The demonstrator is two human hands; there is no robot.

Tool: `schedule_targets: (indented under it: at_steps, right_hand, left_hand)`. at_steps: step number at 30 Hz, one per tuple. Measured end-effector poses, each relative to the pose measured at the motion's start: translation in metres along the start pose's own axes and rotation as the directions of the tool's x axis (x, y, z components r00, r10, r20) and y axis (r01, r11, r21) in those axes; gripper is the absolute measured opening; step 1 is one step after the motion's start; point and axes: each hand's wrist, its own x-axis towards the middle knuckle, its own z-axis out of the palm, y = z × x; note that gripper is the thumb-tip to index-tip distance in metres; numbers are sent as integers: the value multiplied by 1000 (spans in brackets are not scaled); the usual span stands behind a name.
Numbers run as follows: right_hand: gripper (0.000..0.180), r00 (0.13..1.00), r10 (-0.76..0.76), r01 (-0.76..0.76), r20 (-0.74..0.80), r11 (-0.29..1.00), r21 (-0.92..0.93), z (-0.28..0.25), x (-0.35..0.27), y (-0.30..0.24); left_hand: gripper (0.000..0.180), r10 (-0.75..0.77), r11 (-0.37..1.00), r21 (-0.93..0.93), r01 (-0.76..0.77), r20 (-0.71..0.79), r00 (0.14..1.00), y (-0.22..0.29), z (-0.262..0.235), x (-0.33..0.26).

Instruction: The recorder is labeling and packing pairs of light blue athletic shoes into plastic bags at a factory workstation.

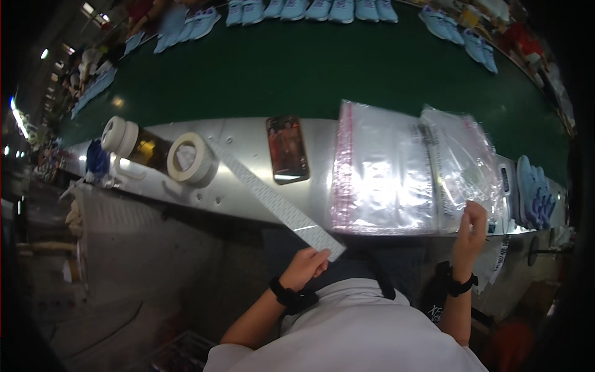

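Note:
My left hand point(305, 268) pinches the near end of a long white strip of printed labels point(273, 197). The strip runs slantwise across the metal ledge toward a white roll point(206, 166). Close to the near edge of the right-hand clear plastic bags point(460, 146), my right hand point(472, 226) is raised with its fingers curled together. Whether it grips a bag's edge or something small cannot be made out. A neat stack of clear plastic bags point(387, 170) with a pink edge lies to the left of those bags.
On the metal ledge point(245, 133) lie a lit phone point(287, 150) and a bottle point(149, 149) with a white lid and amber contents. Light-blue shoes point(534, 192) stand at the right end. Beyond is a green surface point(279, 68) with more light-blue shoes point(341, 9) along its far side.

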Motion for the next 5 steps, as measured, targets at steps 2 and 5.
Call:
schedule_targets:
  at_steps: [2,5]
  right_hand:
    - [17,870,-96,-65,484,950,305,30,-4,-36]
    - [28,532,-256,-231,807,873,429,76,-20,-73]
  left_hand:
    - [36,31,997,-72,-31,1,1000,13,7,-17]
    - [35,33,993,-116,-36,-24,999,25,14,-35]
